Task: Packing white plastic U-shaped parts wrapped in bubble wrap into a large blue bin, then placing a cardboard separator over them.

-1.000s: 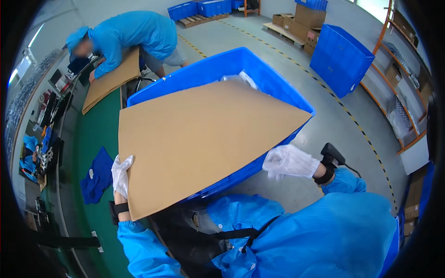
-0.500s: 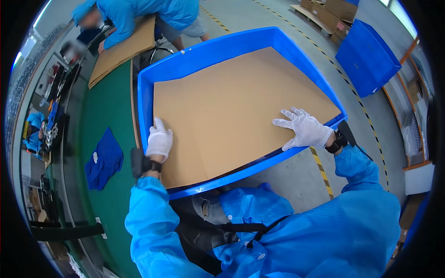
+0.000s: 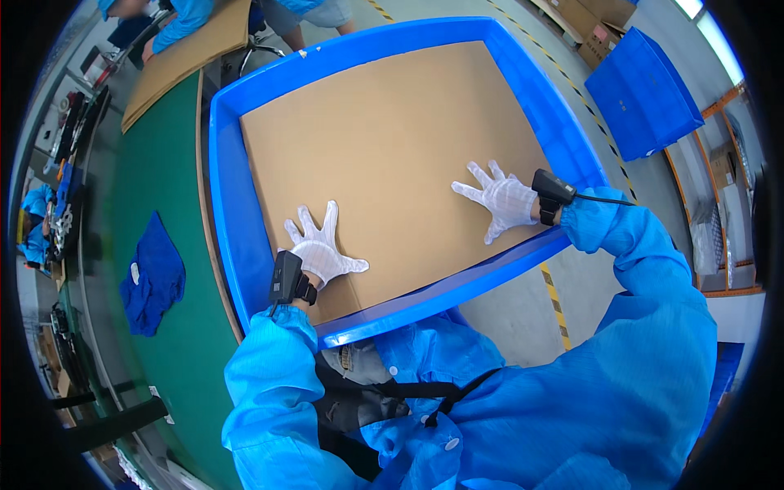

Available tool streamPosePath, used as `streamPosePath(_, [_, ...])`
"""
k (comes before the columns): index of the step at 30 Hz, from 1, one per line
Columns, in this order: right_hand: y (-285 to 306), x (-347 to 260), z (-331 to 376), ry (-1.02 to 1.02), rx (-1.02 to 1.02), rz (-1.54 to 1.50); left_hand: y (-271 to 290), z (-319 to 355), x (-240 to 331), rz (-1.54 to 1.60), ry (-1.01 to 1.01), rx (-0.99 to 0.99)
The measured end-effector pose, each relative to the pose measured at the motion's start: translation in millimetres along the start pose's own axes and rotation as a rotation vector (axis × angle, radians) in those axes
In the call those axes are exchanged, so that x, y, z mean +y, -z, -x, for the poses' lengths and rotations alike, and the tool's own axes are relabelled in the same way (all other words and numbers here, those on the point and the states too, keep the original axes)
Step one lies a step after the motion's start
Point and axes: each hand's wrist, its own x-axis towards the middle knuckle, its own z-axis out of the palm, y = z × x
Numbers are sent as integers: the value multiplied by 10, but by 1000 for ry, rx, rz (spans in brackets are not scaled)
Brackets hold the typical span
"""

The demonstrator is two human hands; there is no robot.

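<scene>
A large sheet of brown cardboard (image 3: 384,147) lies inside a big blue plastic bin (image 3: 327,64) in front of me. My left hand (image 3: 320,245), in a white glove, rests on the near left part of the sheet with its fingers spread. At the sheet's right side my right hand (image 3: 502,200), gloved too, has its fingers stretched out and holds nothing. What lies under the cardboard is hidden. A dark gap shows between the sheet and the bin's near wall.
A green-topped workbench (image 3: 175,359) runs along the left, with a blue cloth (image 3: 153,273) on it. Beyond, a co-worker (image 3: 184,20) leans over stacked cardboard sheets (image 3: 192,61). Another blue bin (image 3: 645,94) stands on the floor at the right, near a shelf rack (image 3: 723,188).
The cardboard now sits lower and flatter in the bin. My left hand has moved from the sheet's left edge onto its surface, fingers spreading. My right hand has shifted slightly left.
</scene>
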Motion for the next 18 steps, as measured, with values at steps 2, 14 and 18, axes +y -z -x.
streamPosePath(2, [-18, 25, -32, 17, 4, -28, 10, -46, 2, -69, 0, -7])
streamPosePath(14, [-252, 1137, -1231, -314, 432, -231, 67, 364, 211, -143, -175, -169])
streamPosePath(18, [-154, 1667, -1908, -659, 639, -312, -162, 60, 18, 42, -170, 55])
